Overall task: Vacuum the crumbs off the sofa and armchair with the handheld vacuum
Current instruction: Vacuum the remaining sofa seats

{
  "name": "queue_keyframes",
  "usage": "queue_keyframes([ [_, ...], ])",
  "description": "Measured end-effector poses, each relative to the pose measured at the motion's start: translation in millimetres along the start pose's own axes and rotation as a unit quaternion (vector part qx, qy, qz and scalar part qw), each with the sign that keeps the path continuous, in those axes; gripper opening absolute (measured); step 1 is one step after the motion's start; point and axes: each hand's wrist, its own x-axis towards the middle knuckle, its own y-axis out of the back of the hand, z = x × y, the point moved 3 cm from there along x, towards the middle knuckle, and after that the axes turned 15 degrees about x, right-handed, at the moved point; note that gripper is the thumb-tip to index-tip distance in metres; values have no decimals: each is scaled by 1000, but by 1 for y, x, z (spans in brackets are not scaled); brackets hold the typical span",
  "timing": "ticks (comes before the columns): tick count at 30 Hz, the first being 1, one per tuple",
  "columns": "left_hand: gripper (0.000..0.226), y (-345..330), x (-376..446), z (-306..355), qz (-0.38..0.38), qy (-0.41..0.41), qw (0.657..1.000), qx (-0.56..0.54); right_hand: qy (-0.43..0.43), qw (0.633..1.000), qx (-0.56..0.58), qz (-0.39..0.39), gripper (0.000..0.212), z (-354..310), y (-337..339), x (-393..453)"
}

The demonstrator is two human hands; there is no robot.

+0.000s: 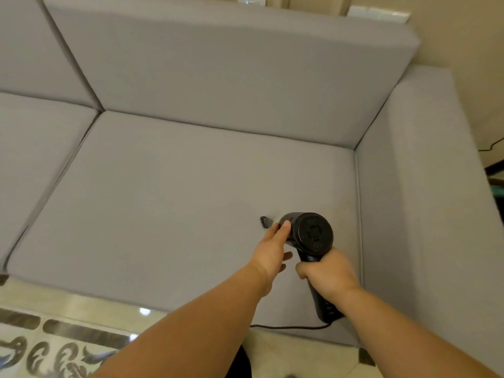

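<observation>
While its nozzle (266, 221) touches the grey sofa (177, 192) seat, lower right: handheld vacuum (311, 236), handle gripped by right hand (326, 271); left hand (272, 248) fingers resting on barrel, loosely extended.

- crumbs on sofa (191, 200): too small to tell
- vacuum (313, 236) nozzle partly hidden by left hand (272, 249)
- handle middle covered by right hand (327, 271)
- cord (289, 327) end hidden under left forearm
- sofa cut off at left edge

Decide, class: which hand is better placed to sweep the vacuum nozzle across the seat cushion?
Right hand: it grips the handheld vacuum by its handle, so probably steers. Left hand only steadies the barrel.
</observation>
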Motion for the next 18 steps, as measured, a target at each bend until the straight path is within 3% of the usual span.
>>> queue_keyframes([
  [8, 55, 37, 33, 25, 3, 5, 1000, 20, -16, 998, 63, 2, 34, -25, -34, 38],
  [18, 53, 20, 12, 2, -19, 34, 999, 19, -44, 998, 25, -23, 25, -6, -19, 11],
])
